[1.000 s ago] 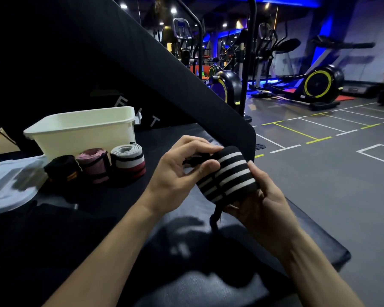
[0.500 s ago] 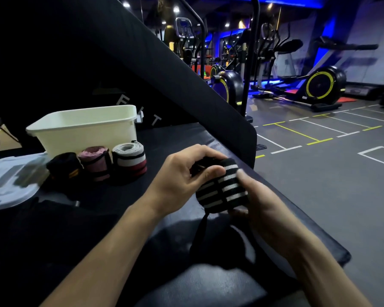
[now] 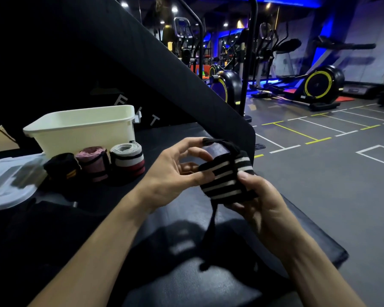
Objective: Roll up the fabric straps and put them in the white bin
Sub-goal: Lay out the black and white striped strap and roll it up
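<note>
Right hand (image 3: 261, 201): fingers largely hidden behind striped roll (image 3: 225, 180); thumb alone plainly seen. Left hand (image 3: 175, 171): fingertips partly covered by roll's black end. Bin (image 3: 80, 129): interior out of sight behind near wall. Black roll (image 3: 61, 166): too dark for detail. White sheet (image 3: 7, 182): cut by left edge, print blurred. Both forearms cut by bottom edge.

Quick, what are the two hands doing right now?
Left hand: pinches the black-and-white striped strap roll at its end.
Right hand: holds the same roll, fingers curled round it.
</note>
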`<state>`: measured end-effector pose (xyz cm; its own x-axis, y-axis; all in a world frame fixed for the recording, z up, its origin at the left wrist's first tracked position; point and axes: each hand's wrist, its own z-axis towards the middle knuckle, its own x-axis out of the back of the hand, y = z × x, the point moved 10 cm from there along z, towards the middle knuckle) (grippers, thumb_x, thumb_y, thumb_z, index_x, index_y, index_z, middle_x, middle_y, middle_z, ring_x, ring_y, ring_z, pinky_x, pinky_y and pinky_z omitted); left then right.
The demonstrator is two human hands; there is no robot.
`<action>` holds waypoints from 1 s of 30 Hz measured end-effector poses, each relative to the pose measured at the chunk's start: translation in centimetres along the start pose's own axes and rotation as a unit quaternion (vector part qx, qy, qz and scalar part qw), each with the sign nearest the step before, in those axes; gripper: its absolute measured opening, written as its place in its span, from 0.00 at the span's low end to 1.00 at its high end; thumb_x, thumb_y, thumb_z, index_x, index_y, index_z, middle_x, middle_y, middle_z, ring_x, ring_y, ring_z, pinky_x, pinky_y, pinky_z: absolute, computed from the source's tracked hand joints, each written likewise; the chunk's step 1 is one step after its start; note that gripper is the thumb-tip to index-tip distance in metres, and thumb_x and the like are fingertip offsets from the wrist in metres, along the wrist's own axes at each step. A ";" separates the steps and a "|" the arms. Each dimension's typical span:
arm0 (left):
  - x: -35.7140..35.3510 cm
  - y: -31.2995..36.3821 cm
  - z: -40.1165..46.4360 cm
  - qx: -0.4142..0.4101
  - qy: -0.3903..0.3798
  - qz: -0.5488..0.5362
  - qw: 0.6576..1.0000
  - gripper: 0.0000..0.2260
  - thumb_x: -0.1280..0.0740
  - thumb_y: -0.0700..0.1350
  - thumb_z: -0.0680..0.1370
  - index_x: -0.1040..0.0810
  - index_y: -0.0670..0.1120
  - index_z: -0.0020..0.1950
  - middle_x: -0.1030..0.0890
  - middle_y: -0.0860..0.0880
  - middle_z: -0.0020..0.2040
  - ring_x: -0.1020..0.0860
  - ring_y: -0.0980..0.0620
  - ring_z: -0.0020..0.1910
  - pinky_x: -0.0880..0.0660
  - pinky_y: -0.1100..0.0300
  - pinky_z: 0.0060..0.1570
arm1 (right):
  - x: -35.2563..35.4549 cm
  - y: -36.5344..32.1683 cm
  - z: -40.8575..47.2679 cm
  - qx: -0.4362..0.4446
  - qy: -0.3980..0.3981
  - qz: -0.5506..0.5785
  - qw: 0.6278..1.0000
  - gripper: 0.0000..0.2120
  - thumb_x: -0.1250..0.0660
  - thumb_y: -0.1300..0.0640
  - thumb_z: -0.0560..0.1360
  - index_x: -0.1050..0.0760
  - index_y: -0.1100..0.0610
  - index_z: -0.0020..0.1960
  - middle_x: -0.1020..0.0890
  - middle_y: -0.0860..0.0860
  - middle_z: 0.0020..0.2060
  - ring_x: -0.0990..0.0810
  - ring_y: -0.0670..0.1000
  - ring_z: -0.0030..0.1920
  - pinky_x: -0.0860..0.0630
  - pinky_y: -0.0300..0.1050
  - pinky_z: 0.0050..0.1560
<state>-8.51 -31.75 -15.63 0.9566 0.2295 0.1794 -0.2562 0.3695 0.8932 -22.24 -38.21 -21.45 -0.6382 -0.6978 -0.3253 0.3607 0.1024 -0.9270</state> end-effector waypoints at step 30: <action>2.4 0.3 -0.6 0.083 0.126 -0.010 0.988 0.23 0.40 0.63 0.77 0.14 0.47 0.46 0.14 0.44 0.42 0.17 0.49 0.37 0.22 0.60 0.36 | 1.1 -2.0 -0.8 0.136 0.103 -0.278 0.945 0.27 0.26 0.40 0.63 0.31 0.46 0.57 0.17 0.46 0.43 0.17 0.49 0.40 0.18 0.58 0.45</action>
<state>-6.33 -30.57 -15.18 0.8908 0.4488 0.0713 -0.1911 0.2275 0.9548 -24.20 -38.61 -20.08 -0.8892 -0.4345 0.1431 0.0740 -0.4453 -0.8923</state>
